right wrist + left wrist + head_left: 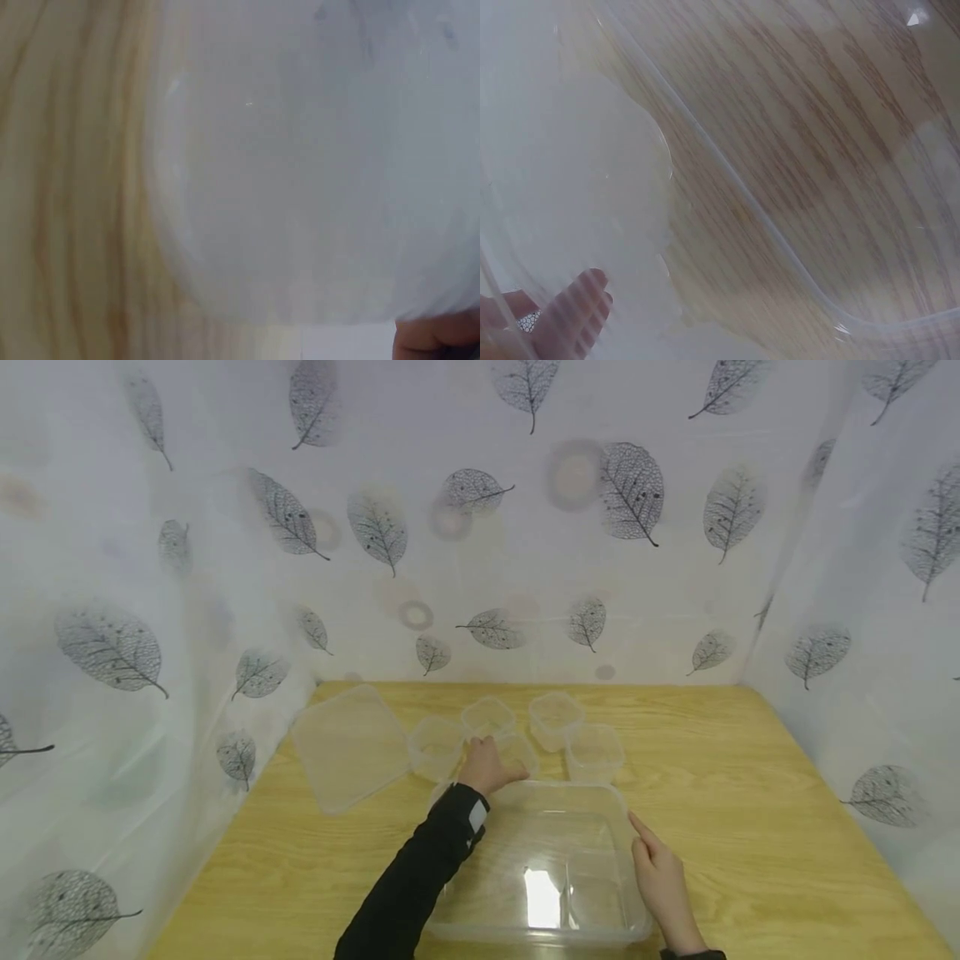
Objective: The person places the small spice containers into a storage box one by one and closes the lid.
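Observation:
A large clear plastic box, rectangular and rounded at the corners, sits on the table in front of me. My left hand reaches across it to a small clear tub behind its far rim. The thumb and fingers are spread apart, overlapping the tub in the head view. Through clear plastic, the left wrist view shows the left fingers with background visible between them and the thumb. My right hand rests against the box's right side, index finger extended along the wall. In the right wrist view, the cloudy wall hides most of that hand.
Other small clear tubs stand at the back: one at left, one behind, and a pair to the right. A flat translucent lid lies back left. A leaf-patterned sheet surrounds the wooden table.

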A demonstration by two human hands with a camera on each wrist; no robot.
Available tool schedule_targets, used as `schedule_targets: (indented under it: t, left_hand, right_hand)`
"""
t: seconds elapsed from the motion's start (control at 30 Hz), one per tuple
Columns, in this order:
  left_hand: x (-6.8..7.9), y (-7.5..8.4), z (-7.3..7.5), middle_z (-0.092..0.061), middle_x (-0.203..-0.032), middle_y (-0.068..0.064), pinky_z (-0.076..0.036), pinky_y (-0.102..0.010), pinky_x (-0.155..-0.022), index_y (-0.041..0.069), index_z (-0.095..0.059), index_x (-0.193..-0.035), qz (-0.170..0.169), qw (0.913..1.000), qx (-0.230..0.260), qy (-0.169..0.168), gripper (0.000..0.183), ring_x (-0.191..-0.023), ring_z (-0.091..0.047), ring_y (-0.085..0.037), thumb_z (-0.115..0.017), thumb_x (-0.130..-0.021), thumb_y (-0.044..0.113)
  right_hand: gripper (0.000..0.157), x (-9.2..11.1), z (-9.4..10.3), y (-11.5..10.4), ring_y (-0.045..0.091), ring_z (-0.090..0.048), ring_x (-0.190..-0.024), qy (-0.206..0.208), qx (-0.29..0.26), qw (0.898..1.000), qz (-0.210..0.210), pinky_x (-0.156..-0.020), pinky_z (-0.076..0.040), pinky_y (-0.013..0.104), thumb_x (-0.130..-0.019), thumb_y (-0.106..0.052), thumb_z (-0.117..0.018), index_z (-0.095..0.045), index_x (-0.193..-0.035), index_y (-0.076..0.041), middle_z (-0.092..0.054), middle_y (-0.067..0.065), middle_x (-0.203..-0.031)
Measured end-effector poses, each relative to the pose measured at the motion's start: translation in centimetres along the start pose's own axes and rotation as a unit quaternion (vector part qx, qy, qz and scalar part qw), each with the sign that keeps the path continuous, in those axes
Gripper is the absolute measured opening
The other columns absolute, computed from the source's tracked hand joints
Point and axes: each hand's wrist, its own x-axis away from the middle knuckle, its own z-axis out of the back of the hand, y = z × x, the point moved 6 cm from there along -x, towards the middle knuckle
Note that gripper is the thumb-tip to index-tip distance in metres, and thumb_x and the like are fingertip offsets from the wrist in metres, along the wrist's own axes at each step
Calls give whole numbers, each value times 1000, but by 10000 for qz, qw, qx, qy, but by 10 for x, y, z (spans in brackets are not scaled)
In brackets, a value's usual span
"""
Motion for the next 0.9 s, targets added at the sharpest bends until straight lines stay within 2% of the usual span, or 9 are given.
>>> schedule_targets:
  t: [0.37,0.5,0.67,0.9]
  left_hand:
    - [-1,-3,1,-34,-105,-27,-38,-34,-70,-10,-31,-113,47,10000,-19,13,94,-87,-42,-33,-61,-51,54]
    - [-2,-4,-1,-34,-105,-27,-39,-35,-68,-10,-31,-113,83,10000,37,-38,93,-86,-43,-33,-60,-52,53]
    - [-2,-3,0,-36,-102,-25,-39,-34,-67,-10,-34,-110,82,9999,10,114,89,-83,-44,-31,-60,-52,53]
    - [2,3,2,-39,-100,-23,-40,-32,-66,-9,-37,-109,12,9994,-67,348,87,-82,-45,-29,-61,-52,52]
  right_hand:
    - [34,0,-1,-3,5,-20,-32,-266,-110,9995,-93,-28,-25,20,-85,-18,-30,-41,-116,-9,-30,0,-46]
    - [33,0,-1,-1,5,-21,-33,-173,-100,9997,-112,-28,-26,21,-84,-17,-31,-42,-115,-11,-32,2,-49]
    - [33,-2,-1,1,5,-21,-32,-15,-58,10000,-19,-28,-25,20,-84,-16,-32,-43,-114,-11,-30,0,-47]
    - [33,-1,0,3,5,-19,-32,-58,-104,9999,-52,-27,-24,19,-84,-16,-32,-43,-115,-10,-29,-1,-44]
